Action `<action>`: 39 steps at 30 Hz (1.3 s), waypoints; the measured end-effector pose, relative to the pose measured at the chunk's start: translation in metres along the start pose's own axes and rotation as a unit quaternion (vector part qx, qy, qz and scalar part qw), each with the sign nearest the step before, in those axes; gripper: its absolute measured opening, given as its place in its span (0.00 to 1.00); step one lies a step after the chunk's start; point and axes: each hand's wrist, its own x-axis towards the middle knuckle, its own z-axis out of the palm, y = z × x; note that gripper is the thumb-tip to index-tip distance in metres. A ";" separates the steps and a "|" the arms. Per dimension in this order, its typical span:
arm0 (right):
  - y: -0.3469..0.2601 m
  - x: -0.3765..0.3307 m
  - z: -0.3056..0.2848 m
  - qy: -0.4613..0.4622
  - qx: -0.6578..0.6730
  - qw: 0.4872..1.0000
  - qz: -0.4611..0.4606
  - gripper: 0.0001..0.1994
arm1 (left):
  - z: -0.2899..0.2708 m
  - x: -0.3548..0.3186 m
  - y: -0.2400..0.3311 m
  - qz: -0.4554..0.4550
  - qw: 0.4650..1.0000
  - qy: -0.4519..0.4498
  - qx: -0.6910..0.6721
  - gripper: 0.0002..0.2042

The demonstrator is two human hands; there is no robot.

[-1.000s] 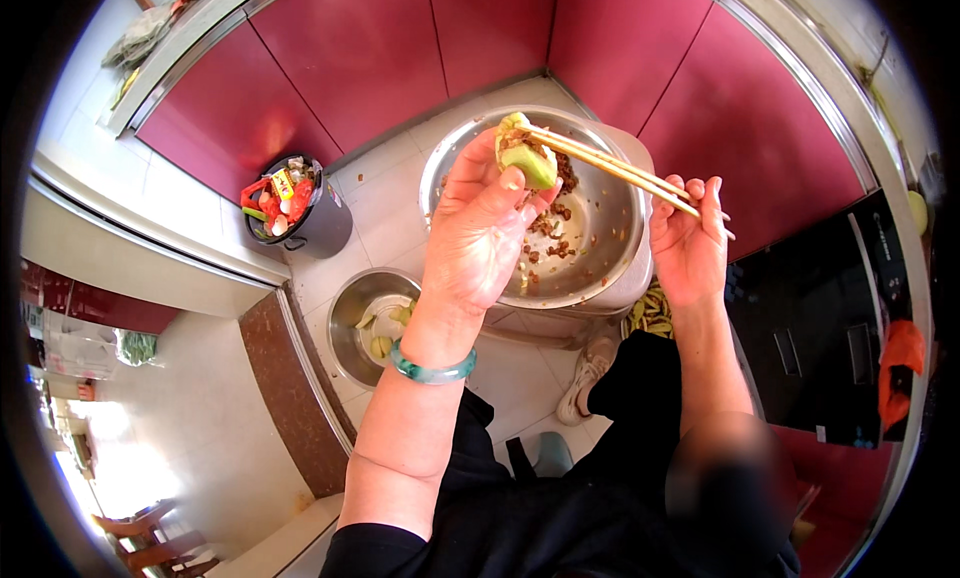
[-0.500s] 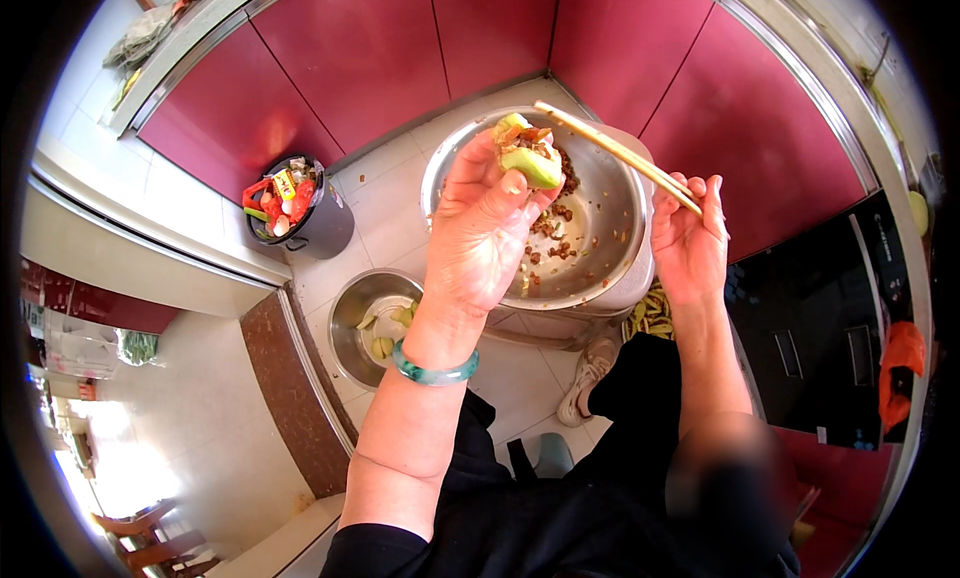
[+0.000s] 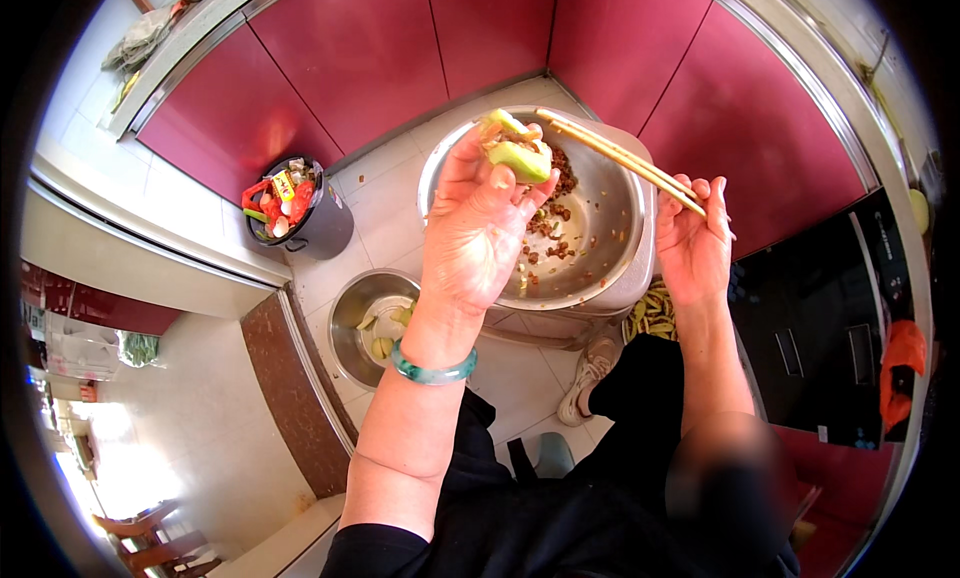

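Note:
Raised over the large metal basin (image 3: 620, 248), my left hand (image 3: 470, 243) grips a split, pale green vegetable piece (image 3: 522, 162) between thumb and fingers. Some brown filling shows in its gap. A green bangle (image 3: 433, 374) circles my left wrist. To the right, my right hand (image 3: 695, 240) is closed around the thick ends of a pair of wooden chopsticks (image 3: 620, 158). Their tips point up and left, beyond the vegetable piece and apart from it. Chopped brown filling (image 3: 553, 221) is scattered inside the basin, partly hidden behind my left hand.
A smaller metal bowl (image 3: 340, 328) with pale green pieces stands on the tiles at left. Behind it is a black bin (image 3: 330, 228) full of rubbish. Sliced pieces (image 3: 655, 313) lie by my shoe (image 3: 585, 383). Red cabinets (image 3: 350, 58) border the far side.
My left hand has shifted slightly left and up with the vegetable piece, which is turned a little and shows less filling. The chopsticks have barely moved.

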 end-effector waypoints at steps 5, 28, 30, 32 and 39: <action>0.009 -0.003 -0.006 0.026 0.003 0.999 0.034 0.15 | 0.003 0.001 0.000 0.014 1.000 0.003 -0.002 0.18; -0.021 0.005 0.002 -0.079 -0.056 0.994 -0.042 0.16 | 0.009 -0.006 0.005 0.028 0.970 0.052 0.236 0.20; -0.022 0.004 0.005 -0.075 -0.084 0.991 -0.065 0.16 | 0.011 -0.006 0.005 0.031 0.967 0.058 0.248 0.19; -0.023 0.003 0.004 -0.075 -0.092 0.990 -0.077 0.16 | 0.013 -0.006 0.004 0.039 0.962 0.064 0.263 0.17; -0.025 0.001 0.007 -0.089 -0.142 0.980 -0.108 0.16 | 0.014 -0.005 0.002 0.042 0.955 0.081 0.281 0.16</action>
